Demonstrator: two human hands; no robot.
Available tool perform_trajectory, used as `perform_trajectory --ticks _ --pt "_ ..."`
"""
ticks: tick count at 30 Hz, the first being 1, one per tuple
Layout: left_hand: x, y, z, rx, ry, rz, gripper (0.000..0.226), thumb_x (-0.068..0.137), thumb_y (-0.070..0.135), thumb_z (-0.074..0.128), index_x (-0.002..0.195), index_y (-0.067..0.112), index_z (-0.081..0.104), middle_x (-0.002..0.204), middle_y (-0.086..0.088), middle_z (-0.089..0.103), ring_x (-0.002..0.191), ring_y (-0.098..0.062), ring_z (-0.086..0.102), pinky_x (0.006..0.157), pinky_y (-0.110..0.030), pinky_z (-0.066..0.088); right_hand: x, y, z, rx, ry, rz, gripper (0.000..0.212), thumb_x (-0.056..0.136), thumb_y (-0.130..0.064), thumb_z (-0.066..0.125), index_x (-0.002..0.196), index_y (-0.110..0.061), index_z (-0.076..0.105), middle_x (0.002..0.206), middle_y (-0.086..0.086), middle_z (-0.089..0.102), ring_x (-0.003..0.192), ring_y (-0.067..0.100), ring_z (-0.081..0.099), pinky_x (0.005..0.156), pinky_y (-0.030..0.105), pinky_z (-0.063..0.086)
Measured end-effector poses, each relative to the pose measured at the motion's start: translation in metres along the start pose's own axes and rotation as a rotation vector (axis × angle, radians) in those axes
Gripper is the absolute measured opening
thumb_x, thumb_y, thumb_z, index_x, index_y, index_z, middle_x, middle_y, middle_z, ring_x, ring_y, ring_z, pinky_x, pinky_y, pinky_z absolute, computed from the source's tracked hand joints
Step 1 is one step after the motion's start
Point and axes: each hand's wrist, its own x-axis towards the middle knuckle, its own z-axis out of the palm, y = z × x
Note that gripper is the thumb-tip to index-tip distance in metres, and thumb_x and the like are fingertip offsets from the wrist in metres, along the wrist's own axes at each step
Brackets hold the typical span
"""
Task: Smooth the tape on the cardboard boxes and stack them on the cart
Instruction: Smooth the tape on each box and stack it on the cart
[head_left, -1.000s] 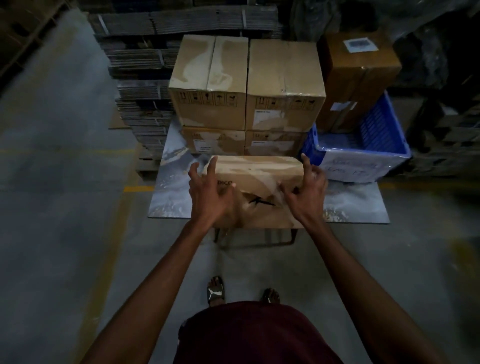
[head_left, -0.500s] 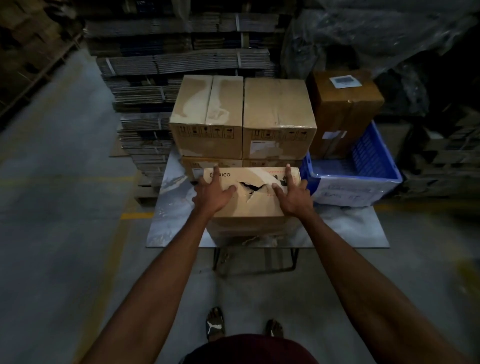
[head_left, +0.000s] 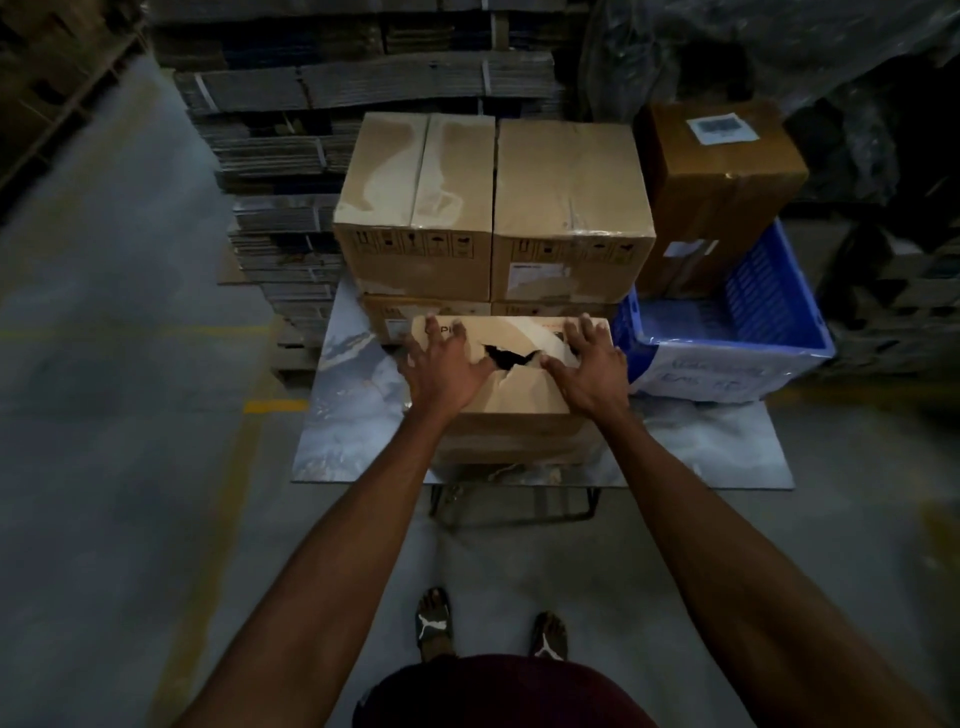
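Grey concrete floor is under your feet, and stacks of flat cardboard fill the dim wall past your fingers.

Your torn box sits on the near part of the cart top, right under both your palms. Its lid has a ragged black hole that lies between your two thumbs. Your left hand lies flat on the lid with its fingers spread wide, and the fingertips reach the far edge over some printed letters. Your right hand lies flat too, fingers spread, tips at the far right edge. Neither hand curls round anything; both just press down on the lid.

Just past your fingertips, the stacked boxes stand two wide and two high, and the torn box sits right against the lower ones. Shiny tape runs over their tops.

Beyond your right fingers, a blue crate rests on the cart, close beside the torn box. Behind it stands a darker brown box with a white label on top.

Back near your body, your two feet in sandals stand on the floor.
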Motion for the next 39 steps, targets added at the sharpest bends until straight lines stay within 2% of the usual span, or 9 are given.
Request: perform_trajectory --ticks 3,7,12,18,24,30,33,39 --pt "0.009 0.003 0.003 0.011 0.011 -0.010 0.083 0.089 0.071 0.051 0.156 0.030 0.027 0.168 -0.009 0.003 0.148 -0.051 0.002 0.113 -0.069 0.016 0.013 -0.002 -0.005 0.001 -0.006 0.000 0.074 0.093 -0.064 0.055 0.156 -0.028 0.039 0.168 0.001 0.023 0.154 0.027 0.020 0.121 0.059 0.023" --pt "0.006 -0.006 0.012 -0.008 0.053 -0.005 0.080 0.089 0.072 0.046 0.157 0.038 0.022 0.169 -0.004 -0.001 0.150 -0.046 -0.001 0.115 -0.065 0.012 0.009 -0.005 -0.005 0.106 0.026 0.049 0.074 0.084 -0.073 0.060 0.149 -0.041 0.046 0.162 -0.004 0.029 0.147 0.024 0.032 0.113 0.059 0.036" --pt "0.001 -0.009 0.022 0.004 0.087 -0.006 0.082 0.087 0.074 0.049 0.157 0.042 0.021 0.169 -0.002 0.000 0.151 -0.044 0.000 0.114 -0.064 0.014 -0.006 -0.005 0.002 0.095 0.089 0.040 0.069 0.086 -0.072 0.057 0.148 -0.045 0.045 0.161 -0.006 0.024 0.149 0.022 0.026 0.112 0.063 0.030" --pt "-0.003 -0.006 0.023 0.043 0.138 0.003 0.071 0.095 0.069 0.036 0.158 0.040 0.019 0.169 -0.005 0.001 0.150 -0.045 0.002 0.114 -0.066 0.016 -0.009 -0.004 0.003 0.101 0.112 0.017 0.067 0.088 -0.079 0.048 0.146 -0.046 0.048 0.162 -0.004 0.027 0.150 0.020 0.024 0.111 0.058 0.030" --pt "0.000 -0.007 0.028 0.048 0.150 0.000 0.066 0.098 0.062 0.036 0.158 0.040 0.020 0.169 -0.005 0.002 0.150 -0.044 0.002 0.114 -0.066 0.017 -0.010 -0.005 0.005 0.079 0.133 0.012 0.061 0.091 -0.069 0.054 0.146 -0.044 0.049 0.160 -0.003 0.032 0.150 0.021 0.023 0.111 0.058 0.032" --pt "-0.003 -0.009 0.031 0.052 0.189 0.008 0.065 0.097 0.061 0.039 0.157 0.041 0.023 0.168 -0.005 0.007 0.150 -0.044 0.006 0.112 -0.064 0.020 -0.013 -0.006 0.005 0.102 0.141 0.023 0.063 0.090 -0.071 0.054 0.146 -0.042 0.050 0.159 -0.004 0.036 0.151 0.020 0.023 0.111 0.055 0.032" --pt "-0.014 -0.012 0.036 0.055 0.246 0.015 0.066 0.096 0.063 0.038 0.156 0.041 0.025 0.168 -0.005 0.009 0.149 -0.044 0.010 0.112 -0.062 0.025 -0.025 -0.006 0.006 0.094 0.159 0.018 0.068 0.089 -0.076 0.051 0.148 -0.041 0.047 0.160 -0.006 0.034 0.153 0.019 0.018 0.111 0.054 0.031" --pt "-0.042 -0.019 0.050 0.081 0.385 0.043 0.069 0.095 0.061 0.040 0.157 0.039 0.023 0.168 -0.007 0.011 0.147 -0.044 0.017 0.108 -0.058 0.027 -0.056 -0.005 0.011 0.077 0.267 0.004 0.069 0.087 -0.073 0.061 0.148 -0.046 0.046 0.160 -0.008 0.034 0.155 0.017 0.016 0.111 0.051 0.030"
